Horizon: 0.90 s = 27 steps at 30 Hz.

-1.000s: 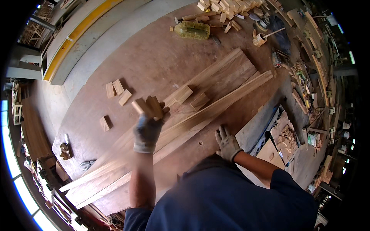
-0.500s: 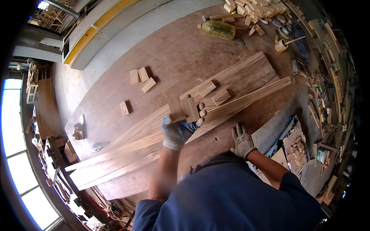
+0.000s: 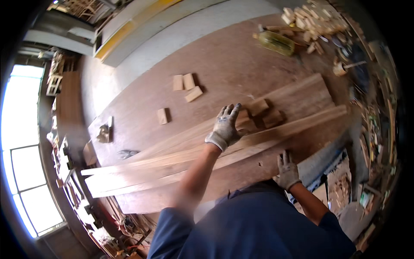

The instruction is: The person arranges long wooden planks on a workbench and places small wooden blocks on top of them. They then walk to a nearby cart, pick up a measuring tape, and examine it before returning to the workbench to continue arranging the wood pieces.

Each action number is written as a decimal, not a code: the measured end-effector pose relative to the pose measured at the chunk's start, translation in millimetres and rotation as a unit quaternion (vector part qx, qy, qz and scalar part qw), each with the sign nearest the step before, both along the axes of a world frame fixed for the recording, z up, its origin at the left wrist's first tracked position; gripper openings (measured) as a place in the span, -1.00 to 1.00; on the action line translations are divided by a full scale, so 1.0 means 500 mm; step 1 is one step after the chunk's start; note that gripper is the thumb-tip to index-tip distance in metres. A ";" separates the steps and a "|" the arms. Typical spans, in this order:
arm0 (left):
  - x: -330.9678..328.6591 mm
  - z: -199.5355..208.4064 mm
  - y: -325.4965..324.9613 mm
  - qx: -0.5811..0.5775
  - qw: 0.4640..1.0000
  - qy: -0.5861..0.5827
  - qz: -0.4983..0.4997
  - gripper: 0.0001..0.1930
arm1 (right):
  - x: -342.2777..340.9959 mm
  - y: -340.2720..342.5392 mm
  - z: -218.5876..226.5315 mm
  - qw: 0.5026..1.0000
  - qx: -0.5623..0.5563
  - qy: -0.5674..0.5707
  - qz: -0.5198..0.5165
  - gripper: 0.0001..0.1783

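My left hand (image 3: pixel 226 127), in a pale work glove, is open over the long wooden boards (image 3: pixel 302 93). Its fingers are spread and nothing is in its grasp. Close by its thumb, wood blocks (image 3: pixel 243 120) rest on the boards, partly covered by the hand and blurred. Farther right on the boards lie another block (image 3: pixel 257 107) and a darker block (image 3: pixel 273 118). A narrow wooden strip (image 3: pixel 315 120) runs along the near side of the boards. My right hand (image 3: pixel 287 172), gloved too, lies with fingers stretched out at the near edge of the brown worktable (image 3: pixel 224 64).
Loose blocks (image 3: pixel 194 94) lie left of centre, with a single block (image 3: pixel 162 116) nearer. A hand plane (image 3: pixel 104 133) stands at the left end. Far right are a greenish plastic bottle (image 3: pixel 277 43), a block pile (image 3: pixel 317 19) and a cup with a stick (image 3: pixel 340 69).
My left hand has let go of the two blocks it held upright and has opened above the boards. The view has shifted. My right hand stays at the table's edge.
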<state>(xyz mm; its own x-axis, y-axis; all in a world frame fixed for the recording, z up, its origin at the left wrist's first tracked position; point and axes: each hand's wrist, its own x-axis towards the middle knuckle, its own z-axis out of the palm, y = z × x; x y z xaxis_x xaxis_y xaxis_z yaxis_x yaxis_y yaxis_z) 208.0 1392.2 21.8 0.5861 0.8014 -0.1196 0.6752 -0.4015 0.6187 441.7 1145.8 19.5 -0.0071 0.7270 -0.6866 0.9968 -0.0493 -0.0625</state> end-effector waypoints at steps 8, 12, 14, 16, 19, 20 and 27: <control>-0.344 -0.146 0.098 0.175 0.898 0.126 0.383 -0.32 | -0.006 0.019 0.021 0.999 -0.024 -0.037 0.012 0.13; -0.434 -0.151 0.129 0.038 0.824 0.243 0.511 -0.37 | -0.006 0.021 0.022 0.998 -0.023 -0.056 0.033 0.13; -0.422 -0.098 0.156 -0.078 0.856 0.152 0.489 -0.42 | -0.010 0.022 0.021 0.996 -0.026 -0.072 0.043 0.13; -0.427 -0.100 0.160 -0.205 0.824 -0.123 0.514 -0.48 | -0.005 0.019 0.015 0.999 -0.018 -0.046 0.023 0.14; -0.409 -0.144 0.152 -0.351 0.557 -0.613 0.436 -0.54 | -0.004 0.016 0.014 0.999 -0.021 -0.032 0.008 0.15; -0.380 -0.124 0.151 -0.395 0.499 -0.674 0.375 -0.55 | -0.005 0.017 0.013 0.999 -0.024 -0.032 0.003 0.15; -0.284 -0.043 0.148 -0.459 0.394 -0.760 0.237 -0.46 | -0.006 0.027 0.027 0.997 -0.049 -0.046 0.028 0.16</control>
<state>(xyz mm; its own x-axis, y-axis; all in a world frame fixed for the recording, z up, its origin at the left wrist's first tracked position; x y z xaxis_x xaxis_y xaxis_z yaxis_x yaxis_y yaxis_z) 66.0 1466.0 0.2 0.3497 0.8920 -0.2864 -0.8916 0.4107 0.1905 438.6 1159.3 33.0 0.0212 0.6568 -0.7538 0.9995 0.0044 0.0320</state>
